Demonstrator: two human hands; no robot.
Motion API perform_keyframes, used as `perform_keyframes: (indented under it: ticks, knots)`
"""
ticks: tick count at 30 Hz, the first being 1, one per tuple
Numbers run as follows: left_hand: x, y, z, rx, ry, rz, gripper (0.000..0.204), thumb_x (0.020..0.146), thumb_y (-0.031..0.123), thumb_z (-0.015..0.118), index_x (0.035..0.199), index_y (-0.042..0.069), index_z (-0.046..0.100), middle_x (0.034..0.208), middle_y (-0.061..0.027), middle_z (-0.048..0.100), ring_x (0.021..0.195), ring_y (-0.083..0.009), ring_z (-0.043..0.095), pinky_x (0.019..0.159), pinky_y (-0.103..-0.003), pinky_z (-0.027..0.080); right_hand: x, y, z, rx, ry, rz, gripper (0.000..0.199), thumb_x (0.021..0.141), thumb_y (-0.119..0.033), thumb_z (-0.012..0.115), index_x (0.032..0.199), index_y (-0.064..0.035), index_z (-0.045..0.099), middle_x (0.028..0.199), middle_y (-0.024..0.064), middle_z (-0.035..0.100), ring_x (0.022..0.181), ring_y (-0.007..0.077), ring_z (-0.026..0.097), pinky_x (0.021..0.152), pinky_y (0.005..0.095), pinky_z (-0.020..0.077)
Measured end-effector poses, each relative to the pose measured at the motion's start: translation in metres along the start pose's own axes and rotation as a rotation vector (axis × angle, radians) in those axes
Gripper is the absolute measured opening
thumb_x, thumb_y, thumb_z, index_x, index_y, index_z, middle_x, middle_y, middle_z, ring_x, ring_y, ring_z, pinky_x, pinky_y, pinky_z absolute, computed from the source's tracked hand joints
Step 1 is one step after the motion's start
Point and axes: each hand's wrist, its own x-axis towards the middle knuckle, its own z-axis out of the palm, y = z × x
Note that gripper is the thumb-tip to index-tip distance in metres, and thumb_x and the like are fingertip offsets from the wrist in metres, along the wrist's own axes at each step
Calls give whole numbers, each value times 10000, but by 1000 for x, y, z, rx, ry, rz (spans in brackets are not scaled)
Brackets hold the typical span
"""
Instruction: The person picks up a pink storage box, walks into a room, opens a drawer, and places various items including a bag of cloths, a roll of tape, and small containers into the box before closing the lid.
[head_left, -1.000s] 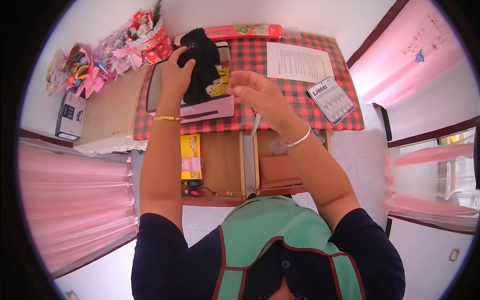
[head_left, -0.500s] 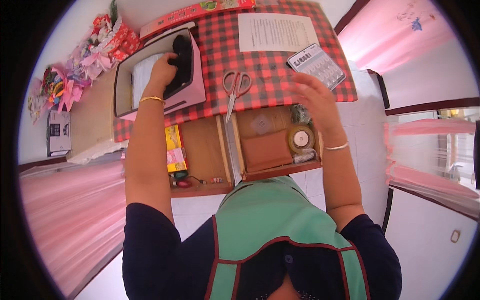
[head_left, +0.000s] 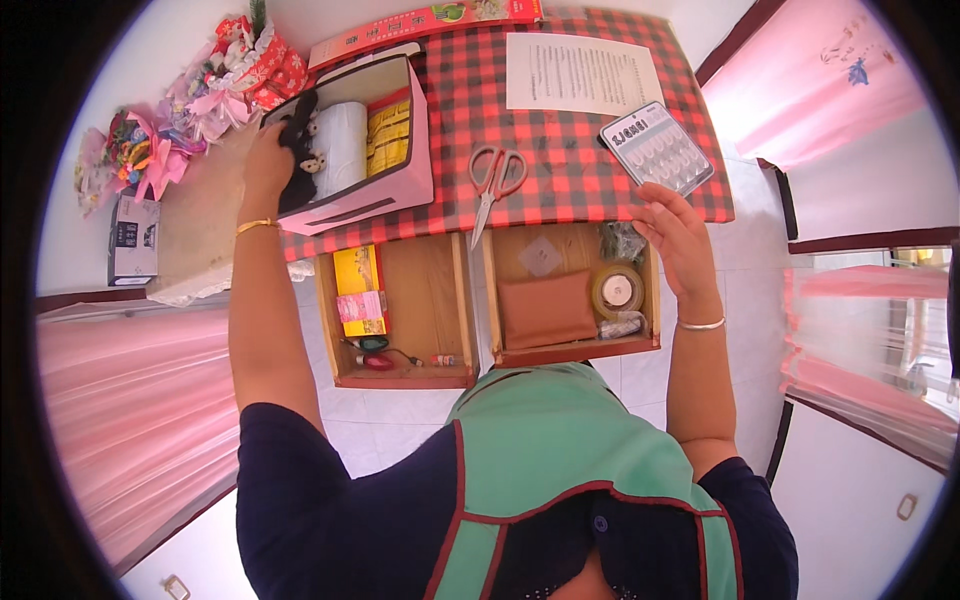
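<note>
My left hand is closed on a black fluffy bundle with small pale ornaments, held at the left side of a pink box. Inside the box are a white roll and yellow packets. My right hand is raised over the table's front edge, holding nothing, with its fingers loosely bent and apart. Just beyond its fingertips a flat pack with clear moulded pieces lies on the checked cloth. Scissors rest between the hands, blades overhanging the front edge.
Two drawers stand pulled out below the red-and-black checked tabletop. The right drawer holds a brown pouch and a tape roll; the left, a yellow-red box. A printed sheet lies behind. Wrapped bouquets stand at left.
My left hand has moved the black bundle from the box's right side to its left, uncovering the yellow packets. My right hand has shifted slightly right and lower.
</note>
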Motion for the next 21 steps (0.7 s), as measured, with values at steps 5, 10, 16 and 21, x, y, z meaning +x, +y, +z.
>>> perform_keyframes:
  ticks: [5, 10, 16, 21]
  knots:
    - [-23, 42, -3, -44, 66, 126, 431, 788, 158, 567, 1214, 98, 532, 1274, -165, 499, 1168, -331, 473, 978, -408, 387, 7, 11, 35, -20, -81, 37, 302, 902, -129, 523, 1174, 3, 516, 1113, 69, 564, 968, 153, 581, 842, 278, 470]
    - [-40, 43, -21, -98, 87, 132, 459, 796, 150, 590, 1246, 118, 507, 1316, -152, 464, 1203, -317, 443, 1002, -387, 361, 14, 15, 100, -22, -245, 23, 316, 892, -140, 543, 1170, 10, 525, 1087, 73, 576, 956, 163, 595, 839, 284, 469]
    - [-83, 84, -44, -396, 291, 137, 336, 822, 109, 564, 1154, 57, 572, 1219, -148, 549, 1142, -296, 511, 973, -352, 383, 17, 4, 165, -190, -420, -64, 322, 878, -129, 539, 1156, 34, 533, 1080, 85, 588, 928, 148, 598, 827, 268, 459]
    - [-178, 216, -21, -1228, -323, 128, 257, 870, 86, 543, 1117, 27, 584, 1125, -77, 599, 1036, -157, 560, 905, -283, 425, 4, 68, 108, -352, -393, 7, 321, 855, -143, 555, 1142, 1, 559, 1019, 93, 624, 937, 155, 596, 821, 278, 459]
